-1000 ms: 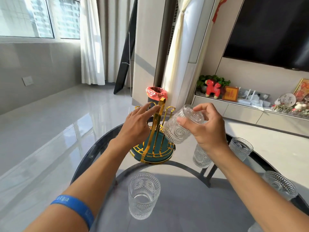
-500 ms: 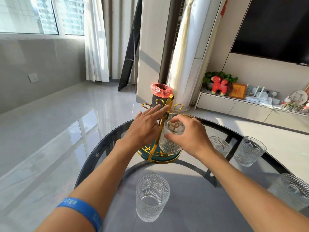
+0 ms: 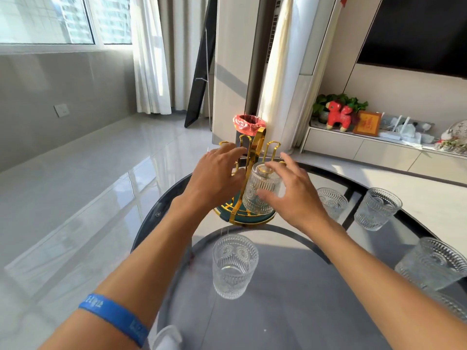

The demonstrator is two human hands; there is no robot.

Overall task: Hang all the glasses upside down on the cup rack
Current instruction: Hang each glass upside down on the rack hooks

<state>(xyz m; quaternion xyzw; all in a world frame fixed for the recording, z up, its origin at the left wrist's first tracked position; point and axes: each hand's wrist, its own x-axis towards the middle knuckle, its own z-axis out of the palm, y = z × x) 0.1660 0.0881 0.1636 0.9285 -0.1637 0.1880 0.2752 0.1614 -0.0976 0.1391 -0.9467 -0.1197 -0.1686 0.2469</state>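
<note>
Hanging upside down on a prong of the gold wire cup rack with teal round base (image 3: 243,213): one clear embossed glass tumbler (image 3: 262,192), base uppermost. Right hand (image 3: 290,190) spread wide around it, thumb and fingertips at its side, grip loose or just touching — cannot tell which. Left hand (image 3: 217,178) open, fingers flat against the rack's far side. Standing upright on the round dark glass bench (image 3: 290,299): a near glass (image 3: 235,266) toward the front, three more glasses (image 3: 376,209) off to the right. Blue wristband (image 3: 113,317) on left forearm.
</note>
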